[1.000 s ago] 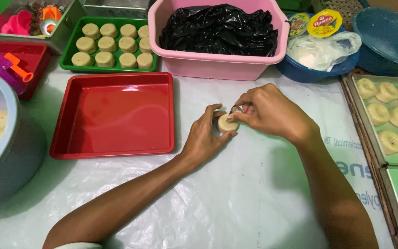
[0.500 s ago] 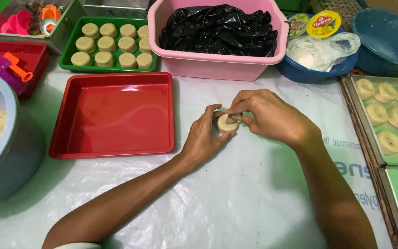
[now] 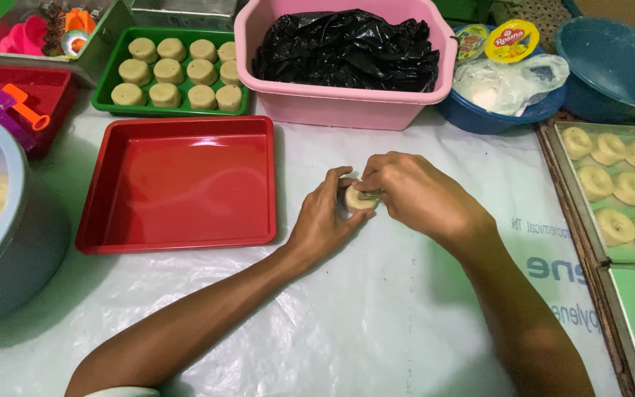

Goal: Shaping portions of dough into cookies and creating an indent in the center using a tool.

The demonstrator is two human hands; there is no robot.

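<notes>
- Two bare hands meet at the centre of the frame over a white plastic sheet (image 3: 376, 323) that covers the work surface.
- Left hand (image 3: 325, 224): fingers curled narrowly around a small round pale dough piece (image 3: 356, 198), cupping it from the left and from below.
- Right hand (image 3: 413, 195): fingertips pinched together on the top right edge of the same dough piece; whether they hold a small tool cannot be told.
- Dough piece: held between both hands, just above the sheet, right of centre and well apart from every tray.
- Left of the hands: a square red plastic tray (image 3: 178, 184), nothing in it.
- Upper left: a green plastic tray (image 3: 108, 103) holding rows of round pale dough discs (image 3: 178, 72); beside it a second red tray (image 3: 53, 95) with an orange and a purple plastic tool.
- Upper centre: a pink plastic tub (image 3: 347, 110) lined with crumpled black plastic film (image 3: 347, 48).
- Upper right: a blue plastic bowl (image 3: 494, 119) holding a clear bag and yellow-lidded cups, and another blue basin (image 3: 611, 66) at the corner.
- Right edge: a metal baking tray (image 3: 564, 191) with shaped pale pastries (image 3: 615, 187) in rows.
- Left edge: a grey-blue basin (image 3: 16, 242) containing pale dough.
</notes>
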